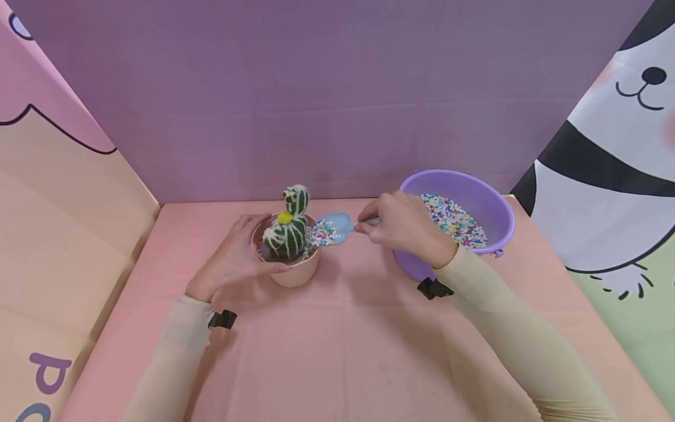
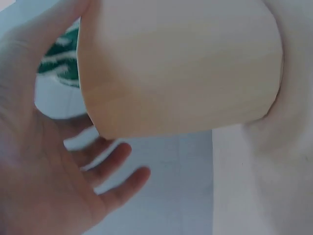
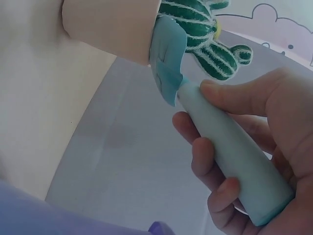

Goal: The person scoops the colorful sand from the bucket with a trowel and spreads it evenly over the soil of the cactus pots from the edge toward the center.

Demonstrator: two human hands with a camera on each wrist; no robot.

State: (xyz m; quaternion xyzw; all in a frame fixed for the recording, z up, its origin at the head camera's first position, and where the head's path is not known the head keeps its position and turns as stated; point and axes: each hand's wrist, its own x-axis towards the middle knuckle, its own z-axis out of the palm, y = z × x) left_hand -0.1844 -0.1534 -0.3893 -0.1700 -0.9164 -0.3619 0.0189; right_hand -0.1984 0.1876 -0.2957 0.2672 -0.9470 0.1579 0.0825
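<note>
A cactus (image 1: 286, 239) with white-lined green stems and a yellow flower stands in a peach flowerpot (image 1: 295, 276). My left hand (image 1: 232, 252) holds the pot's left side, thumb along the front of the rim and index finger behind; the other fingers (image 2: 124, 188) are spread in the left wrist view. My right hand (image 1: 403, 225) grips the handle of a light-blue toy shovel (image 3: 230, 152). Its blade (image 1: 344, 225) carries multicoloured pebbles (image 1: 323, 233) and reaches over the pot's right rim, beside the cactus. Whether blade and rim touch, I cannot tell.
A purple bucket (image 1: 493, 214) with many small multicoloured pebbles (image 1: 459, 220) stands to the right, partly behind my right hand. A pink cloth (image 1: 316, 357) covers the table. A purple backdrop (image 1: 337, 99) rises behind, with printed panels (image 1: 606, 193) at the sides.
</note>
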